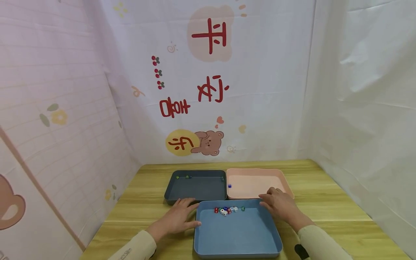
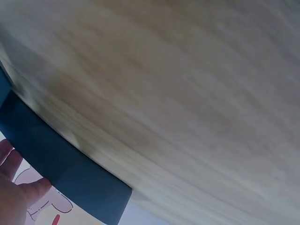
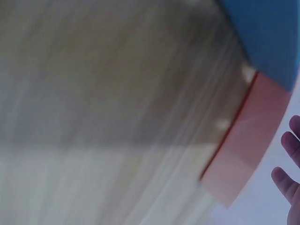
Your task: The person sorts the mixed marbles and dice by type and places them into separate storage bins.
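Observation:
A light blue tray (image 1: pixel 238 234) sits nearest the person. Along its far side lie several dice: a red die (image 1: pixel 216 209), white dice (image 1: pixel 224 212) bunched in the middle, and a green die (image 1: pixel 243 208) a little apart. My left hand (image 1: pixel 178 219) is at the tray's far left corner, fingers loosely spread and holding nothing; I cannot tell whether the fingertips touch the rim. Over the far right corner hovers my right hand (image 1: pixel 282 206), fingers relaxed and bent a little, with nothing seen in it. In the wrist views only some fingers show.
Behind the blue tray stand a dark grey-blue tray (image 1: pixel 198 189) with a few small green and dark dice, and a pink tray (image 1: pixel 256 182) holding a blue die (image 1: pixel 229 186). All three rest on a wood-grain table (image 1: pixel 328 202). Printed cloth (image 1: pixel 269 90) hangs around it.

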Demonstrator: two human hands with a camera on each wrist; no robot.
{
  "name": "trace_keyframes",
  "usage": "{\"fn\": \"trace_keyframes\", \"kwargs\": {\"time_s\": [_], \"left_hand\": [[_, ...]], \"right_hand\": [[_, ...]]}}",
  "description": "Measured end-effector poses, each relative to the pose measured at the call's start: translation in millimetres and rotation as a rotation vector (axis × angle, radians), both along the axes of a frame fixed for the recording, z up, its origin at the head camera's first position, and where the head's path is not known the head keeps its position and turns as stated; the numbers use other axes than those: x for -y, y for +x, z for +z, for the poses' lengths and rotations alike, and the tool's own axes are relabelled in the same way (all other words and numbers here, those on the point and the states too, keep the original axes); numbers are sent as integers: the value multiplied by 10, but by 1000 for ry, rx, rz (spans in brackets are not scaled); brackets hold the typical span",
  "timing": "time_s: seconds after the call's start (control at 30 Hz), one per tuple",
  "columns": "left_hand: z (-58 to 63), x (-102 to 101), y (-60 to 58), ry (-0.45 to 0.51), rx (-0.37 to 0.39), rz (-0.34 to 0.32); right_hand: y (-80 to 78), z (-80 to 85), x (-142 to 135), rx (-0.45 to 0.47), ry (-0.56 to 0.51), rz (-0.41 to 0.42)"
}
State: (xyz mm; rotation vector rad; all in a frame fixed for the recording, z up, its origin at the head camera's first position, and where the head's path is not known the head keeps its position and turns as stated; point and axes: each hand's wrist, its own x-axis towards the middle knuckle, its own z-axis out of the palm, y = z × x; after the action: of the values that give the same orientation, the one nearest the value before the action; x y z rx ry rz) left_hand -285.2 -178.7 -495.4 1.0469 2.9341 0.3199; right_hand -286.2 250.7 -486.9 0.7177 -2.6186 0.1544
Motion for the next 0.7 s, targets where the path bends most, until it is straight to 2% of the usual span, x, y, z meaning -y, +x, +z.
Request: {"fn": "trace_keyframes", "kwargs": {"time_s": [0.2, 0.43, 0.53, 0.7], "left_hand": [[15, 0, 14, 14, 8, -2], [-23, -22, 16, 49, 8, 20], [-35, -32, 9, 53, 2, 22], [-45, -27, -8, 42, -11, 28]], "right_hand": [[-46, 106, 174, 62, -113, -12], [-40, 151, 360, 201, -282, 26], [-13, 119, 423, 215, -292, 38], [12, 82, 590, 184, -258, 20]]}}
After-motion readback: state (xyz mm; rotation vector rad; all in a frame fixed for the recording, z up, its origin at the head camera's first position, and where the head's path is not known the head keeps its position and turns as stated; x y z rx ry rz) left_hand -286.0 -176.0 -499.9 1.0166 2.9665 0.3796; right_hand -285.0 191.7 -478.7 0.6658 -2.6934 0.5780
